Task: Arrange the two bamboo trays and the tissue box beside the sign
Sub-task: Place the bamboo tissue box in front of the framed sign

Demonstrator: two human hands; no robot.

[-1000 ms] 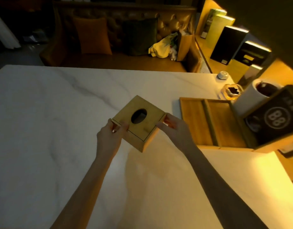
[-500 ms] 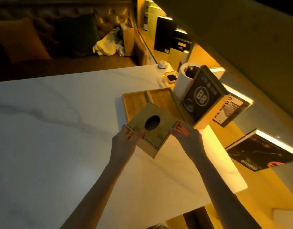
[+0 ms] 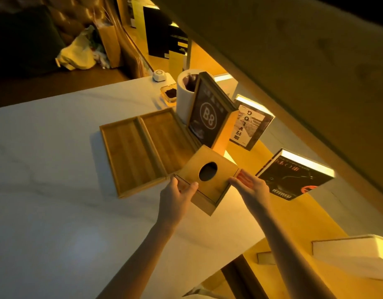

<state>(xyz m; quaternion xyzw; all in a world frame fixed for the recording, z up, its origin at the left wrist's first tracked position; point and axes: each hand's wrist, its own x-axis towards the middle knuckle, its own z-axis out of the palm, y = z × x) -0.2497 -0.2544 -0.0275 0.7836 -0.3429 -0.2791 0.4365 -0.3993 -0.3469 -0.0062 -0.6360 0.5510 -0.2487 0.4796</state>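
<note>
A square bamboo tissue box (image 3: pixel 210 167) with an oval hole in its top is held between both hands, just in front of the sign. My left hand (image 3: pixel 177 196) grips its near-left corner and my right hand (image 3: pixel 251 187) grips its right side. Two flat bamboo trays lie side by side on the white marble table (image 3: pixel 56 190): the left tray (image 3: pixel 125 152) and the right tray (image 3: pixel 164 139). The dark sign (image 3: pixel 205 117) marked "B8" in a wooden frame stands upright at the right tray's far right edge. The box's near-left corner sits close to the trays' front edge.
A white cylinder container (image 3: pixel 185 93), a small glass ashtray (image 3: pixel 170 93) and a white round gadget (image 3: pixel 159 74) stand behind the sign. Lit books (image 3: pixel 294 175) rest on the yellow shelf to the right. The table's edge runs diagonally at lower right. A sofa lies beyond.
Both hands have carried the tissue box to the right, from the middle of the table to just in front of the sign. The camera view has swung right with it.
</note>
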